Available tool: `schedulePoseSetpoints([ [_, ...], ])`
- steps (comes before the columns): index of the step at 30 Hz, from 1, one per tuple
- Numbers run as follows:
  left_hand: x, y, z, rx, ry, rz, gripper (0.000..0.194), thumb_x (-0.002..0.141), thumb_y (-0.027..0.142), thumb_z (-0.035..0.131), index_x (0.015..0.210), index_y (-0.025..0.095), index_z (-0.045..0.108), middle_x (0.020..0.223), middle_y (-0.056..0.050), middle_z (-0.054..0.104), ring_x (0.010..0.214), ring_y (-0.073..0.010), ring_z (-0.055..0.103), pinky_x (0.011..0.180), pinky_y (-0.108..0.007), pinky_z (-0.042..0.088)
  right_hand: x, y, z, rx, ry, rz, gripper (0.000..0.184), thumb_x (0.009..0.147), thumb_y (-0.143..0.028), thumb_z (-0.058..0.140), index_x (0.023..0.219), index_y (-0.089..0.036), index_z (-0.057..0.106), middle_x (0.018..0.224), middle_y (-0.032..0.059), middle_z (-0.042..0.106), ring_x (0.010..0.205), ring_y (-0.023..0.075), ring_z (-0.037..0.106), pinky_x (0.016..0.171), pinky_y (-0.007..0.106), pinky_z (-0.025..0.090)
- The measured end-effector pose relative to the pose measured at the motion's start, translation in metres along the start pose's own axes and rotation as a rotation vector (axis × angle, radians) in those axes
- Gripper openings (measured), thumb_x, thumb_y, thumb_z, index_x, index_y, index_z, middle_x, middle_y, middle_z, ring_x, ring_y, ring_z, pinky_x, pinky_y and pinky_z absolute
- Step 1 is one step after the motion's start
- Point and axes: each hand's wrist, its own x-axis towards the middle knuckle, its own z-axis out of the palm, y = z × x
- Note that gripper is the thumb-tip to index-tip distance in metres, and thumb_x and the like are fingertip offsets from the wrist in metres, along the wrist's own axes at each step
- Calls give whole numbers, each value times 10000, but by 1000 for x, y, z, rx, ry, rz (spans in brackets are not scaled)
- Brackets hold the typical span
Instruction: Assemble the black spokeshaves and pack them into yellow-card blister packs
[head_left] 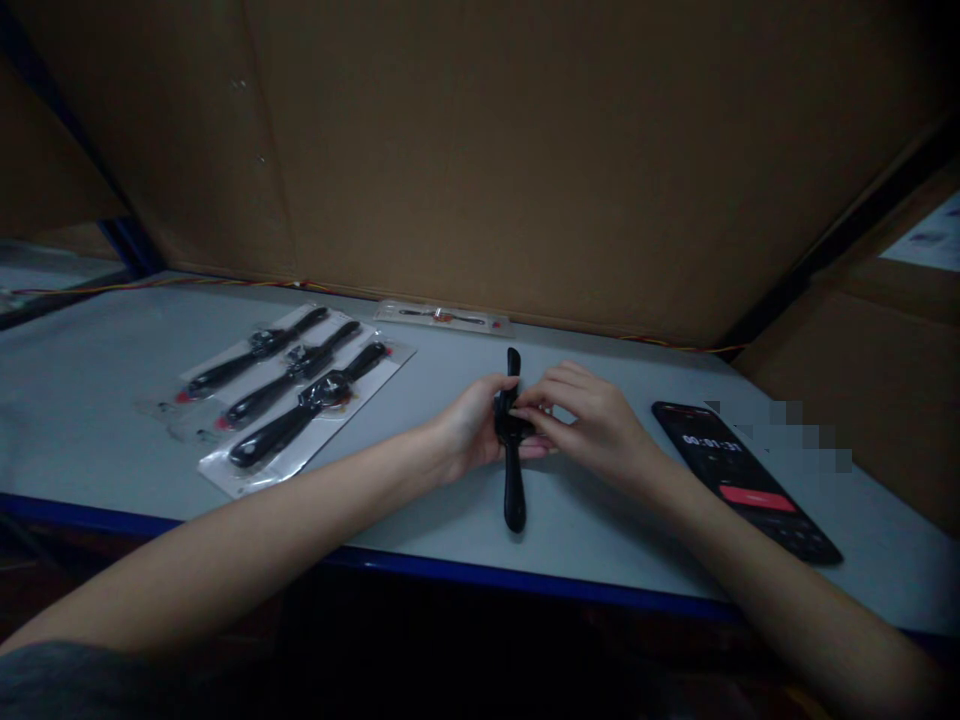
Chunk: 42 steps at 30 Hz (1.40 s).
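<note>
A black wristwatch [514, 480] with a long strap lies lengthwise on the grey table [90, 370], its case between both hands. My left hand [469, 425] curls round the watch case from the left. From the right, my right hand [592, 420] pinches the case with thumb and fingertips. One strap end points toward me, the other away.
Three black watches in clear plastic sleeves [300, 395] lie side by side at the left. A narrow packet [442, 317] rests near the cardboard back wall [525, 150]. A phone [742, 480] showing a running timer lies at the right. The table's blue front edge [450, 570] is close.
</note>
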Motion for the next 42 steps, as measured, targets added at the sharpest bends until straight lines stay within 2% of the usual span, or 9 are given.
schedulePoseSetpoints([
  [9, 0, 0, 1, 6, -11, 8, 289, 851, 269, 312, 808, 84, 530, 650, -75, 585, 579, -130, 592, 661, -286, 513, -1, -1, 0, -85, 18, 45, 75, 818, -200, 521, 765, -199, 574, 716, 37, 584, 710, 181, 503, 655, 309, 367],
  [14, 1, 1, 1, 12, -11, -4, 283, 849, 282, 304, 807, 99, 517, 623, -55, 570, 559, -134, 591, 629, -281, 515, -3, 1, 2, -89, 29, 11, 90, 829, -214, 513, 772, -189, 577, 716, 36, 584, 710, 176, 495, 656, 309, 368],
  [20, 2, 1, -2, -10, -31, -24, 292, 846, 302, 318, 802, 93, 517, 633, -63, 572, 573, -141, 595, 623, -284, 515, -2, 1, 0, -28, -17, -55, 82, 805, -143, 528, 751, -181, 577, 718, 33, 580, 705, 164, 486, 656, 298, 371],
  [27, 2, 2, 0, -1, -37, -24, 326, 852, 292, 298, 853, 71, 537, 645, -70, 583, 554, -133, 594, 599, -261, 519, -1, -2, -1, 48, 5, 49, 69, 810, -189, 547, 745, -187, 569, 691, 23, 565, 683, 155, 486, 651, 292, 376],
  [32, 2, 1, 0, 45, -49, -15, 293, 835, 287, 317, 817, 81, 525, 626, -76, 577, 567, -146, 611, 598, -265, 521, -2, 2, 1, -47, 26, -41, 83, 810, -131, 515, 750, -169, 557, 708, 39, 563, 701, 165, 470, 657, 300, 370],
  [37, 3, 1, -6, 48, -76, -73, 265, 715, 206, 367, 823, 22, 525, 656, -135, 597, 609, -166, 626, 645, -275, 529, -3, 3, 1, -88, -32, -128, 106, 823, -124, 490, 780, -154, 582, 741, 59, 566, 728, 171, 459, 665, 298, 377],
  [42, 3, 3, -8, -14, -85, -73, 300, 567, 95, 394, 830, 9, 511, 672, -144, 606, 654, -187, 642, 699, -317, 535, -1, 0, -1, 11, 2, -35, 68, 815, -143, 526, 778, -168, 577, 713, 33, 575, 713, 156, 480, 666, 291, 374],
])
